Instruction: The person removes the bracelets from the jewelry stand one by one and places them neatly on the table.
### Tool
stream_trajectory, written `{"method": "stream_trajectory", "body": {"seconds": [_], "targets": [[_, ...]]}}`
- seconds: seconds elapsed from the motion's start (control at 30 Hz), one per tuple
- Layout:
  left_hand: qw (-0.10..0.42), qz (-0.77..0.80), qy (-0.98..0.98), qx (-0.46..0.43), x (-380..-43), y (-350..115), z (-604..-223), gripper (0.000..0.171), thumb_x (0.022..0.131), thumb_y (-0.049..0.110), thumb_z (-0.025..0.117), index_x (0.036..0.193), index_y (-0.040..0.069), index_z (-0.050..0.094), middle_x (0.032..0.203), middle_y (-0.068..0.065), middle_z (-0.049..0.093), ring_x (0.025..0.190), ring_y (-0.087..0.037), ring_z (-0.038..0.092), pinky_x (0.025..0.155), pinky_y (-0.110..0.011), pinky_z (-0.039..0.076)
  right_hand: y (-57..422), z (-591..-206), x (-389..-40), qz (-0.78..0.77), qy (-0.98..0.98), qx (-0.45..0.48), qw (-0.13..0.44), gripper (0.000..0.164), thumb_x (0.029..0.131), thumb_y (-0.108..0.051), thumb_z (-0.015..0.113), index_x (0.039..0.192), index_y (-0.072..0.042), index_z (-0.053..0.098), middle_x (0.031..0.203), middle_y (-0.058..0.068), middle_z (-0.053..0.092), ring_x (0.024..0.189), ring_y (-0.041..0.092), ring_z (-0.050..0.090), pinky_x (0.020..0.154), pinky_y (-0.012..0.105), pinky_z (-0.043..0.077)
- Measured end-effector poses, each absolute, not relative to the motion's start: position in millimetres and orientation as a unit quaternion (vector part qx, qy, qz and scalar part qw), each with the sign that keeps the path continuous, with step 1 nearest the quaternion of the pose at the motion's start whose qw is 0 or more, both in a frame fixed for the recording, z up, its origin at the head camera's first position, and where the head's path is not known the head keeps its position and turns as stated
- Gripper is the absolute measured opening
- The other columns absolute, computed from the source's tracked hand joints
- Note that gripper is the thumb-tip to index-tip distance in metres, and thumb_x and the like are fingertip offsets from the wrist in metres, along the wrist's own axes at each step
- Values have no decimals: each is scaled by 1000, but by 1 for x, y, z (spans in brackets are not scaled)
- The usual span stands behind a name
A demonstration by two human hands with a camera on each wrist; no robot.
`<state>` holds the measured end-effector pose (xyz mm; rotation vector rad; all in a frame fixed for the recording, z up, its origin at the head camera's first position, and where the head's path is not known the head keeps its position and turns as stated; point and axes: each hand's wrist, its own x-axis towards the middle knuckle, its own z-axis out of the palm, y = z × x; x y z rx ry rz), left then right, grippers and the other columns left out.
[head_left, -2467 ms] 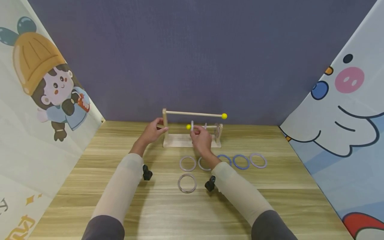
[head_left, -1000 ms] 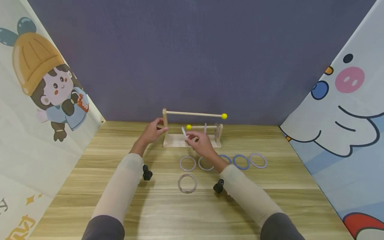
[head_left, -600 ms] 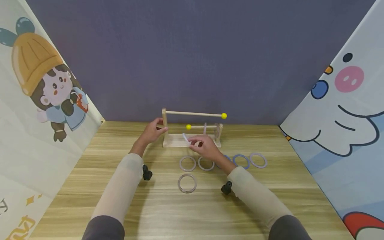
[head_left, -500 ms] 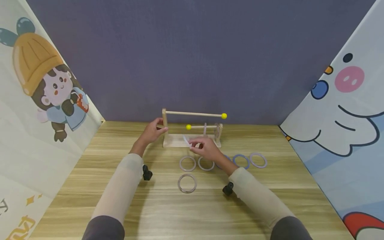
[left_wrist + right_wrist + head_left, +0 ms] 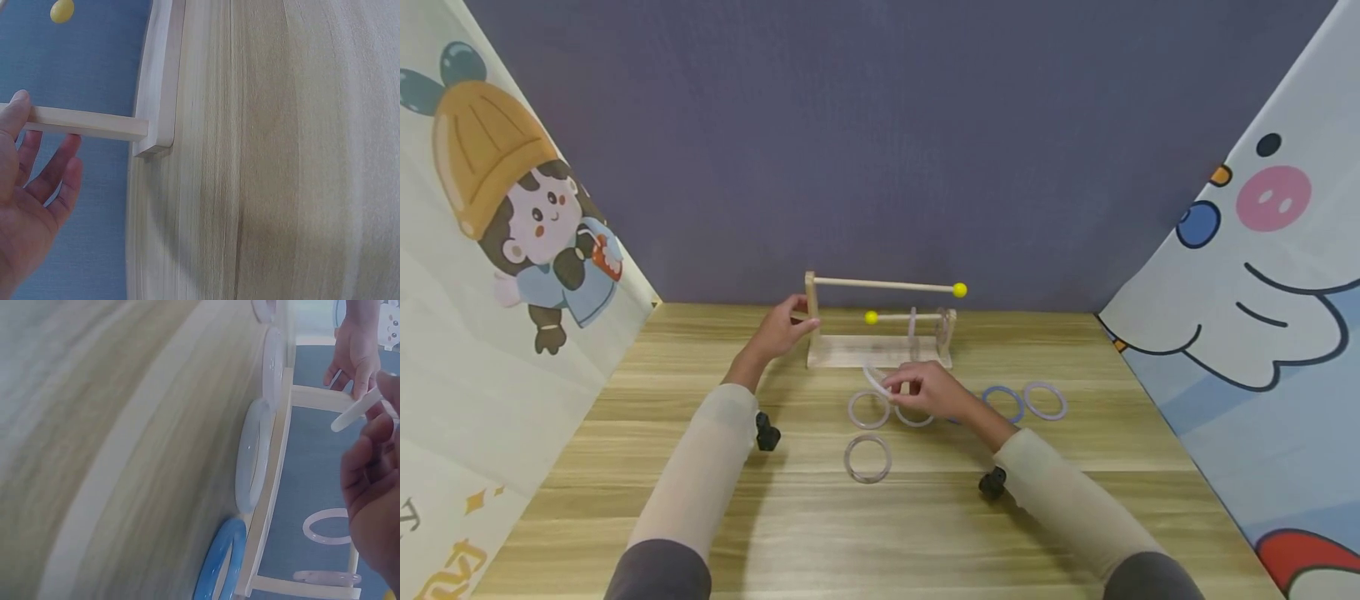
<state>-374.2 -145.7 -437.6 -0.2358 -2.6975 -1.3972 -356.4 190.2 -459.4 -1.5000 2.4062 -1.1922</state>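
My left hand (image 5: 778, 332) grips the left post (image 5: 94, 123) of a wooden bangle stand (image 5: 850, 352), thumb in front and fingers behind. Between thumb and fingertips, my right hand (image 5: 936, 390) pinches a white bangle (image 5: 876, 381), held tilted in front of the stand's base and overlapping the bangles lying there. Two rods with yellow ball ends cross the stand. On the lower rod (image 5: 891, 317) hang a pale bangle (image 5: 913, 323) and, against the right post, a pinkish one (image 5: 942, 332). The upper rod (image 5: 887, 284) carries nothing.
Bangles lie in a row before the stand: a pale one (image 5: 851, 408), a white one (image 5: 241, 465), a blue one (image 5: 209, 565) partly behind my right wrist, another blue (image 5: 1022, 407) and a lilac one (image 5: 1065, 406). A grey-brown bangle (image 5: 868, 480) lies nearer. A dark wall stands behind.
My right hand has drawn the white bangle leftward off the lower rod, past its yellow ball, then down and toward me. My left hand has stayed on the post.
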Motion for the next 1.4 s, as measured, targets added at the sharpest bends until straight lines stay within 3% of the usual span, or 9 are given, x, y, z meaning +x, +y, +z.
{"method": "stream_trajectory", "body": {"seconds": [0.6, 0.9, 1.13, 1.4], "targets": [[41, -462, -883, -74, -377, -146, -437, 48, 103, 18, 63, 144, -1, 46, 139, -24, 55, 123, -42, 60, 103, -53, 53, 219, -460, -343, -333, 766, -527, 155, 21, 88, -9, 78, 108, -13, 80, 87, -1, 71, 62, -2, 51, 53, 18, 49], [35, -470, -879, -74, -377, -147, -437, 50, 103, 21, 63, 144, 0, 46, 138, -23, 55, 123, -42, 60, 103, -53, 53, 231, -465, -341, -262, 752, -589, 140, 19, 85, -12, 82, 103, -18, 82, 78, -5, 64, 67, -5, 47, 56, 14, 47], [30, -473, -878, -68, -377, -147, -437, 50, 103, 20, 63, 145, 1, 46, 138, -22, 55, 122, -42, 60, 103, -54, 53, 236, -465, -334, -248, 750, -581, 193, 22, 82, -8, 82, 102, -17, 82, 79, -4, 65, 69, -8, 49, 59, 15, 51], [30, -472, -878, -70, -375, -146, -435, 50, 103, 21, 63, 146, 1, 45, 139, -22, 54, 124, -42, 59, 104, -54, 52, 241, -471, -335, -225, 743, -596, 207, 20, 81, -10, 83, 100, -18, 82, 79, -4, 67, 69, -9, 50, 60, 12, 49]]}}
